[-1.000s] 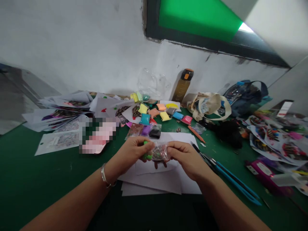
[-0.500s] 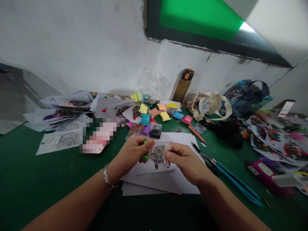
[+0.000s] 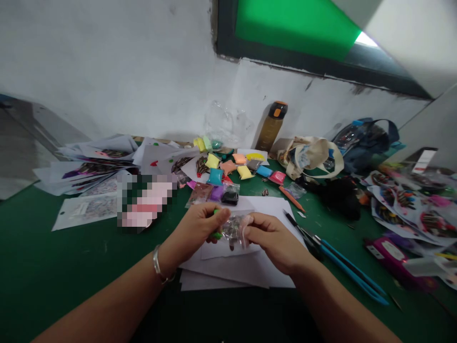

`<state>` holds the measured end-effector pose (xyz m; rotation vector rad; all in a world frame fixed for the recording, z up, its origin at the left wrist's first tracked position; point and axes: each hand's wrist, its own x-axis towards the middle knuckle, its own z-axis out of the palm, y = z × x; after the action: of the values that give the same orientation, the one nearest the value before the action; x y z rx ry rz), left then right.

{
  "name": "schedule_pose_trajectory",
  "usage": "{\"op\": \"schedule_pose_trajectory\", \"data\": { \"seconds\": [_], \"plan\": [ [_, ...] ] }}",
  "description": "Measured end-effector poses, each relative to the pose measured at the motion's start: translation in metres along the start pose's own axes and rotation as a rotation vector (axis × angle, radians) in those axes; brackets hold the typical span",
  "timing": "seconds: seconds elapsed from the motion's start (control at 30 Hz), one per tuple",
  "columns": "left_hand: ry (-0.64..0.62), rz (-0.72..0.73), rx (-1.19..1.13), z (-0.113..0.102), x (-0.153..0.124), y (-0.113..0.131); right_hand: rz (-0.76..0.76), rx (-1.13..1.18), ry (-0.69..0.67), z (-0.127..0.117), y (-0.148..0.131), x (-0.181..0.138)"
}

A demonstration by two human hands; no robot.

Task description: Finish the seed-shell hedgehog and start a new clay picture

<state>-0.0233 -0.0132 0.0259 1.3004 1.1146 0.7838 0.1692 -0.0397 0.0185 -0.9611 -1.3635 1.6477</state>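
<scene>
Both my hands meet over a stack of white paper sheets (image 3: 250,267) on the green table (image 3: 53,271). My left hand (image 3: 198,226) is closed, pinching a small green piece and the left edge of a small clear plastic bag (image 3: 233,228) with dark bits inside. My right hand (image 3: 271,238) is closed on the bag's right edge, thumb and fingers pinched. A silver bracelet (image 3: 157,264) sits on my left wrist.
Several small coloured packets (image 3: 228,169) lie beyond the hands. Blue-handled scissors (image 3: 342,267) rest to the right. A brown bottle (image 3: 271,126) stands by the wall, next to a cloth bag (image 3: 310,157). Printed sheets (image 3: 93,166) pile up left; craft packs (image 3: 410,205) lie right.
My right hand has slid left along the bag toward my left hand, crumpling the bag narrower between them. The left hand has stayed in place.
</scene>
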Motion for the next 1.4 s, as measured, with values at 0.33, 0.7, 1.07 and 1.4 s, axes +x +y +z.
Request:
{"op": "schedule_pose_trajectory", "data": {
  "seconds": [0.33, 0.7, 1.07, 1.4],
  "plan": [
    [-0.032, 0.062, -0.082, 0.0, 0.0, 0.003, -0.103, -0.007, 0.095, -0.001, -0.005, 0.001],
    [0.042, 0.053, -0.031, -0.003, -0.002, 0.009, -0.055, -0.244, -0.042, -0.006, -0.014, -0.004],
    [-0.025, 0.002, -0.14, -0.004, 0.0, 0.006, -0.039, -0.115, 0.037, -0.001, -0.01, -0.001],
    [0.036, 0.039, 0.052, 0.002, -0.004, 0.011, -0.162, -0.158, 0.124, 0.002, -0.012, -0.003]
  ]
}}
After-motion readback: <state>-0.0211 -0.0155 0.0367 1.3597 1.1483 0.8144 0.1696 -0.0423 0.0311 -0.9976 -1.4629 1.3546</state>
